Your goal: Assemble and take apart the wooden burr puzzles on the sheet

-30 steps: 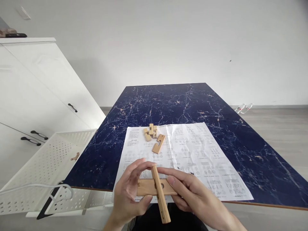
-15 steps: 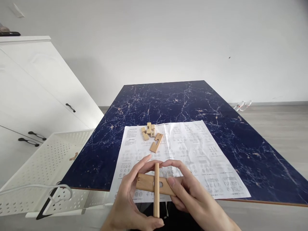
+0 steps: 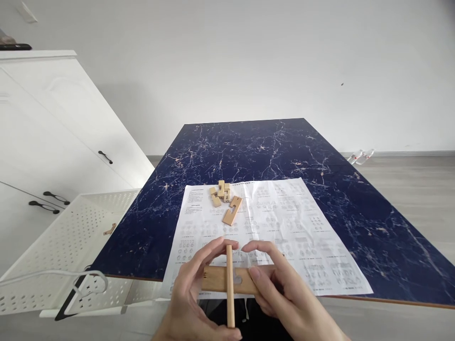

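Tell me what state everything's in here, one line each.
Left hand: gripping the edge-on wooden slat by its ends.
Right hand: pinching the slotted wooden slat.
Slats: crossed; whether joined, unclear.
Notched wooden piece: lying on the printed sheet.
Wooden blocks: clustered on the sheet.
Printed sheet: unfolded, creased.
Cabinet doors: shut.

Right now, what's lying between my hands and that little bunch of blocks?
In the head view, a notched wooden piece lies between your hands and the blocks; otherwise only printed sheet shows there.
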A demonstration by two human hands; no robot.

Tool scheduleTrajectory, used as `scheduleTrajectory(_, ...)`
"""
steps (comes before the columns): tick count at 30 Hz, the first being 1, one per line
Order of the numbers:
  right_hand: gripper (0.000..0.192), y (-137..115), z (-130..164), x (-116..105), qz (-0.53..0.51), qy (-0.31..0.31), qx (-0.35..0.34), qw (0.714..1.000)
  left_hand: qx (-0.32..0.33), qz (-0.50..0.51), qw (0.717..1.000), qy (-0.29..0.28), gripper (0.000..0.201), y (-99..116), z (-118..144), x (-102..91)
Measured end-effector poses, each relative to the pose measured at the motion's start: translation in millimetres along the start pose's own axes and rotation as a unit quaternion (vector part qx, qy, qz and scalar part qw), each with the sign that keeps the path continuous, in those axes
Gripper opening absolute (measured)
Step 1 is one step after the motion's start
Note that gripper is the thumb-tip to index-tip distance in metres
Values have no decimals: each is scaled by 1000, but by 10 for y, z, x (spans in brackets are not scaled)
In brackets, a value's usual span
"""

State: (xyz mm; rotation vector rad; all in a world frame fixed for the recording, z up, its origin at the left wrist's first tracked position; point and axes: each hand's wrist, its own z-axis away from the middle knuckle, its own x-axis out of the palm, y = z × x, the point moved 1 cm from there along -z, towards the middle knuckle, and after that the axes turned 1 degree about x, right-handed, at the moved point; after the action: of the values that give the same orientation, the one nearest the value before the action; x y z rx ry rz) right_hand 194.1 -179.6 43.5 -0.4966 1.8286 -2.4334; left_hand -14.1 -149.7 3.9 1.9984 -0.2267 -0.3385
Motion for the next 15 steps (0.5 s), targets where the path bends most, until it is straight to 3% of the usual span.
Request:
scheduleTrajectory(8, 60, 26, -17, -35, -23, -4, 23, 999, -16, 29, 999, -16, 106, 9, 8, -92)
scheduleTrajectory(15, 62, 65, -37, 46, 24, -10, 8, 1000, -32, 2, 999, -41, 114, -26, 41, -106)
